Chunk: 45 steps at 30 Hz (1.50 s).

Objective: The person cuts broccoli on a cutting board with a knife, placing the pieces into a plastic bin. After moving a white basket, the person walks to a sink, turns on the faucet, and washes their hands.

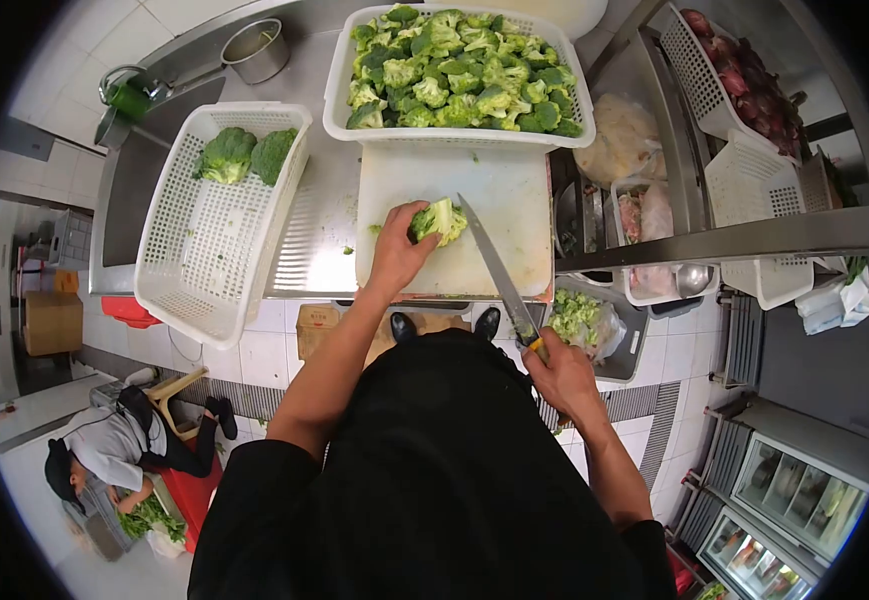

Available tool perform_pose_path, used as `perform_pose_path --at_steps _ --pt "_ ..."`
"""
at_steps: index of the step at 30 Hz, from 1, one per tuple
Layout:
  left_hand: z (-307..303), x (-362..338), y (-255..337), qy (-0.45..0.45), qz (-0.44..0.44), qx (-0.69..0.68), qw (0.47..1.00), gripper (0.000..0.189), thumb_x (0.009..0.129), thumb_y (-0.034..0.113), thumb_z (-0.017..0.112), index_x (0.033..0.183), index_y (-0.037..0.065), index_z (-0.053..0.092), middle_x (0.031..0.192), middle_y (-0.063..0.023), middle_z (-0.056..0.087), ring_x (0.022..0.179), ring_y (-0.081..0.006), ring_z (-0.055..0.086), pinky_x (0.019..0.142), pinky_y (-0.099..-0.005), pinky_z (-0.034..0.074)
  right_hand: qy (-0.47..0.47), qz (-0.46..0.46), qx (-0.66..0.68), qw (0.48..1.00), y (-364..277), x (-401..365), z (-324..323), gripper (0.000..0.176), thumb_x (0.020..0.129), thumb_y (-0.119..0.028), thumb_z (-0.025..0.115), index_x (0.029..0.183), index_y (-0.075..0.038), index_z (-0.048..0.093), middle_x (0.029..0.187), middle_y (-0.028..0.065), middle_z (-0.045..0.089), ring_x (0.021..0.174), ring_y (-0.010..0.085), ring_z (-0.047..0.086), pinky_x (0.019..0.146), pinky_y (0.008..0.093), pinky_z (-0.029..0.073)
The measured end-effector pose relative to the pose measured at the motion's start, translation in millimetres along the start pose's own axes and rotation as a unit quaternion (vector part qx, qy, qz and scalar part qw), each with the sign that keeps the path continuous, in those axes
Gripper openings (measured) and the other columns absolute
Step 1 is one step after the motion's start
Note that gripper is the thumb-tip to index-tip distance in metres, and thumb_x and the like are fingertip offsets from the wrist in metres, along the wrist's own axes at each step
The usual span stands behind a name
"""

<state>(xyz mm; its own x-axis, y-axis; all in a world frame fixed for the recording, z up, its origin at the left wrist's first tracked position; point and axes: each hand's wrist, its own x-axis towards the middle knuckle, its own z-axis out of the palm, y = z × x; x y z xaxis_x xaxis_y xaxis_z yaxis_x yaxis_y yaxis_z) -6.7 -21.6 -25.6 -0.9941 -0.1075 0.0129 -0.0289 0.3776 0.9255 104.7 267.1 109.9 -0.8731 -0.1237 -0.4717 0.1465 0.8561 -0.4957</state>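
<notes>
My left hand (400,245) is closed around a piece of broccoli (441,222) on the white cutting board (514,190). In my right hand (560,368) is the yellow handle of a long kitchen knife (497,268); its blade slants up over the board, and the tip is just right of the broccoli. Behind the board, a white basket (334,100) is heaped with cut broccoli florets (459,70). To the left stands another white basket (189,270), where two whole broccoli heads (244,157) lie at the far end.
A sink (154,130) and a metal pot (255,50) are at the back left. On the right, a metal shelf frame (734,240) runs beside baskets and bagged food. Below the counter sits a grey bin (629,360) with broccoli scraps. A person (124,440) handles greens at lower left.
</notes>
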Motion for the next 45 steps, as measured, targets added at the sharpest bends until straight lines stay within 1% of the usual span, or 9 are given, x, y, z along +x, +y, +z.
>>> perform_pose_path --at_steps 12,16,22,29,33,35,39,41,45 --pt "5.8 -3.0 -4.2 0.030 0.039 0.009 0.999 0.052 0.083 0.012 0.077 0.133 0.008 0.061 0.129 -0.0157 0.055 0.108 -0.0328 0.061 0.091 -0.0385 0.051 -0.046 -0.042 -0.035 0.997 -10.3 16.7 -13.8 0.037 0.097 -0.033 0.059 0.117 -0.002 0.056 0.088 0.0301 0.069 0.090 0.0511 0.066 0.082 0.0582 0.050" --pt "6.6 -5.1 -2.1 0.035 0.030 0.009 0.999 0.052 0.083 0.011 0.077 0.132 0.010 0.062 0.127 -0.0146 0.053 0.099 -0.0301 0.061 0.084 -0.0369 0.052 -0.057 -0.055 -0.067 0.995 -28.3 28.4 -21.0 0.034 0.098 -0.030 0.057 0.113 0.000 0.055 0.087 0.0296 0.070 0.089 0.0493 0.067 0.081 0.0576 0.051" --pt "8.7 -4.2 -2.2 0.039 0.035 0.016 0.998 0.052 0.082 0.008 0.077 0.132 0.010 0.062 0.124 -0.0135 0.052 0.092 -0.0274 0.060 0.078 -0.0356 0.051 -0.018 -0.119 -0.086 0.989 -47.9 81.9 4.5 0.030 0.099 -0.026 0.054 0.108 0.003 0.053 0.089 0.0279 0.071 0.087 0.0479 0.069 0.080 0.0568 0.052" --pt "9.0 -10.2 1.2 0.041 0.030 0.003 0.999 0.052 0.081 0.004 0.075 0.132 0.010 0.062 0.125 -0.0129 0.052 0.102 -0.0294 0.059 0.083 -0.0373 0.051 -0.029 -0.077 -0.031 0.996 -39.1 128.8 62.8 0.031 0.098 -0.026 0.055 0.110 0.003 0.053 0.090 0.0291 0.071 0.089 0.0476 0.069 0.081 0.0575 0.052" --pt "-18.5 6.2 9.7 0.022 0.119 0.031 0.992 0.052 0.080 0.002 0.072 0.130 0.009 0.062 0.125 -0.0149 0.056 0.108 -0.0316 0.059 0.089 -0.0382 0.051 -0.012 -0.088 -0.044 0.995 -27.1 109.3 32.5 0.033 0.097 -0.030 0.057 0.111 -0.001 0.056 0.091 0.0280 0.071 0.090 0.0475 0.069 0.081 0.0570 0.052" --pt "-42.3 12.8 25.0 -0.026 0.147 0.222 0.964 0.056 0.079 -0.001 0.071 0.133 0.011 0.060 0.123 -0.0142 0.061 0.113 -0.0294 0.060 0.096 -0.0380 0.049 0.011 -0.088 -0.042 0.995 -4.4 91.9 25.5 0.033 0.096 -0.034 0.059 0.112 -0.005 0.058 0.090 0.0257 0.071 0.089 0.0479 0.068 0.081 0.0561 0.051" --pt "-46.9 20.5 9.8 -0.076 0.043 0.176 0.980 0.056 0.081 -0.001 0.070 0.134 0.010 0.058 0.120 -0.0134 0.064 0.114 -0.0286 0.061 0.098 -0.0374 0.049 -0.012 -0.056 -0.043 0.997 -0.7 45.2 -24.1 0.030 0.095 -0.033 0.060 0.108 -0.006 0.059 0.087 0.0251 0.071 0.087 0.0480 0.067 0.081 0.0560 0.051" --pt "-44.2 19.8 4.8 -0.061 -0.009 0.075 0.995 0.048 0.082 0.000 0.067 0.129 0.006 0.062 0.123 -0.0135 0.063 0.111 -0.0325 0.063 0.092 -0.0386 0.052 -0.077 -0.045 -0.077 0.993 4.0 29.6 -37.5 0.030 0.094 -0.034 0.061 0.103 -0.006 0.059 0.088 0.0251 0.070 0.087 0.0475 0.067 0.080 0.0558 0.051" --pt "-48.5 21.3 8.0 -0.072 0.087 0.103 0.988 0.045 0.083 0.000 0.066 0.128 0.007 0.066 0.123 -0.0134 0.063 0.107 -0.0321 0.064 0.090 -0.0384 0.053 -0.091 -0.052 -0.103 0.989 5.0 23.8 -40.7 0.029 0.093 -0.033 0.063 0.100 -0.006 0.058 0.088 0.0245 0.070 0.088 0.0460 0.067 0.080 0.0558 0.051"
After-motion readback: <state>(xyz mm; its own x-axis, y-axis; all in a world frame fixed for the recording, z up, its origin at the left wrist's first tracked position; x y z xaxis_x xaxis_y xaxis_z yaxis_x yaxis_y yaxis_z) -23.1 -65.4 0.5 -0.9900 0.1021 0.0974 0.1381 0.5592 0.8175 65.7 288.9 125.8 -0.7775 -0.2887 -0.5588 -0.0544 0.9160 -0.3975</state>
